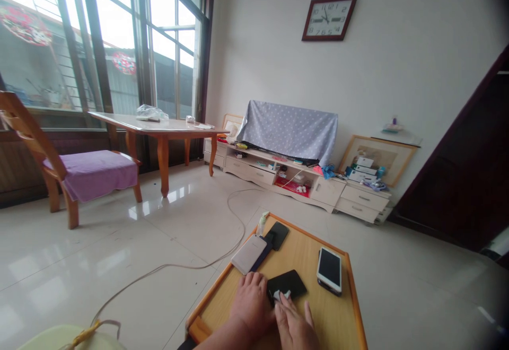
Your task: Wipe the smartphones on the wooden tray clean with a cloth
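On a small wooden tray table lies a black smartphone, set at a slant. My left hand is at its left edge with the fingers bent and grips it there; the thumb is hidden. A small crumpled white-grey wipe is under the fingertips of my right hand, pressed onto the phone's near part. A white phone rests on a dark one at the right. At the left lie a pale silver phone and a dark phone, beside a small clear bottle.
A cable runs across the tiled floor. A chair with a purple cloth and a dining table stand at the left. Along the back wall is a low white cabinet; a polka-dot cloth covers something on it.
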Motion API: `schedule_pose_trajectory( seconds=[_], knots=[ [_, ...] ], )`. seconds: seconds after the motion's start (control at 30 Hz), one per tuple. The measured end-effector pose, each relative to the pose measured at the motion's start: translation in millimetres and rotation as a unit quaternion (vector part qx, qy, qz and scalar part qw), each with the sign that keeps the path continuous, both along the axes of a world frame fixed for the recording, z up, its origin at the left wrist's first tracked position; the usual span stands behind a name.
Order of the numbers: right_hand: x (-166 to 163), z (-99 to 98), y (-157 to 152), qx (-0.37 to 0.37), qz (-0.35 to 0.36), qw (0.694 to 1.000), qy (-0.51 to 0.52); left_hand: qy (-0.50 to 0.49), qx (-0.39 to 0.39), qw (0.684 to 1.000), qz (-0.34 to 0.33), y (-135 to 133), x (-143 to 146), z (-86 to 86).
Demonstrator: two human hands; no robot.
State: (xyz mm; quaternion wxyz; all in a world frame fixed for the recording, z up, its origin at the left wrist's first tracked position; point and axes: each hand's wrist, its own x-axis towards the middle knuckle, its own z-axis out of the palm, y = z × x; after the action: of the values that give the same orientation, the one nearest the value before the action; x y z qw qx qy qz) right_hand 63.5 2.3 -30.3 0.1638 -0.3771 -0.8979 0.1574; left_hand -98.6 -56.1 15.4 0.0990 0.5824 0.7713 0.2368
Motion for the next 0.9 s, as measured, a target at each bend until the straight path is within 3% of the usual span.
schedule_pose_trajectory(
  seconds=[0.27,0.47,0.57,0.73,0.9],
  knots=[
    [19.7,1.4,29.4,-0.003,-0.065,0.998,-0.015,-0.01,-0.001,1.0,0.002,-2.7,2.0,6.1],
    [7.5,-18.0,6.2,0.03,-0.011,0.999,-0.015,-0.016,-0.008,1.0,0.002,-2.8,0.5,7.4],
    [9.1,-16.2,4.0,0.015,-0.013,1.0,-0.008,-0.011,-0.007,1.0,-0.001,-3.0,0.1,8.0],
    [27.1,-2.0,28.9,-0.052,-0.082,0.995,-0.017,-0.005,-0.01,1.0,0.006,-3.5,2.5,9.9],
    [39.1,-9.1,50.1,-0.03,-0.144,0.989,-0.01,-0.003,-0.012,1.0,0.004,-3.4,2.4,9.2]
  ],
)
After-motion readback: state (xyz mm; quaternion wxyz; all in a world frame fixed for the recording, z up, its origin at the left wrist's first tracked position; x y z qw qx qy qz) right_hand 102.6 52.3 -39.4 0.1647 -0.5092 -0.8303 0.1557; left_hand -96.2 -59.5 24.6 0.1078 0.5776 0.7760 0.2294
